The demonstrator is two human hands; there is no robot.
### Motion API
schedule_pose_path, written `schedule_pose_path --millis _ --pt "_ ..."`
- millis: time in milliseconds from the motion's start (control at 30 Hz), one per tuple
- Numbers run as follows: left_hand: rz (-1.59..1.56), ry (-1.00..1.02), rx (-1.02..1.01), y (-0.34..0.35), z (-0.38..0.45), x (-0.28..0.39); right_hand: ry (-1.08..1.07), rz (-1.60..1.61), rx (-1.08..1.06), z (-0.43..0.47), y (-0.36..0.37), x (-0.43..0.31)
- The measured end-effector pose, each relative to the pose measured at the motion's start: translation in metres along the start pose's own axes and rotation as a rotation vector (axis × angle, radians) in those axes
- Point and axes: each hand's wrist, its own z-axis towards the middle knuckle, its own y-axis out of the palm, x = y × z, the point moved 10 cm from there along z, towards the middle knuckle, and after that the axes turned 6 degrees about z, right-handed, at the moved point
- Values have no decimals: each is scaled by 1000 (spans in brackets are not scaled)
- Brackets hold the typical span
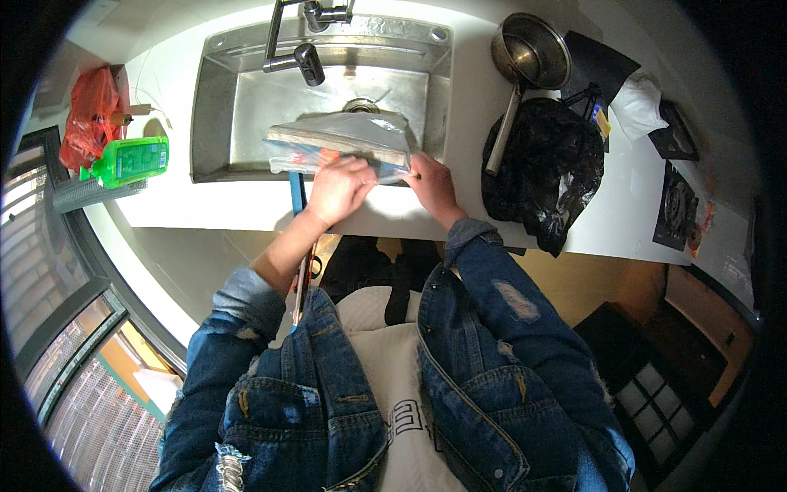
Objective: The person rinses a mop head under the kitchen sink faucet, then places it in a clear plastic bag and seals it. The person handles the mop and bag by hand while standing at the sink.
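Observation:
Over the front of the stainless steel sink (212,123) is a clear plastic bag (369,126) with a flat, layered stack inside, its edge pale brown. My left hand (344,187) has curled fingers on the bag's near side; a small orange piece (328,157) shows just beyond its fingers. At the bag's right corner, my right hand (433,184) pinches the plastic. A blue strip (297,190) lies across the counter edge beside my left wrist; what it belongs to is unclear. Both hands are slightly blurred.
A black faucet (309,64) hangs over the sink. To the left are a green bottle (135,161), a red plastic bag (92,120) and a rolled mesh (92,194). On the right, a metal saucepan (532,52) rests with its handle over a black plastic bag (547,178). A window (67,270) borders the left.

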Motion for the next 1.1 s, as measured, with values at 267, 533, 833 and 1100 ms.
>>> schedule_pose_path --millis 267,533,833,1100 --pt "173 -61 -86 29 -9 -8 274 83 86 -29 25 29" --pt "69 -294 145 19 -23 -58 -161 -114 -119 -31 69 -55" --pt "30 58 -191 19 -72 -19 -102 -213 -158 -16 47 -28" --pt "-669 -1331 214 -18 -156 -295 518 556 -80 -16 41 40"
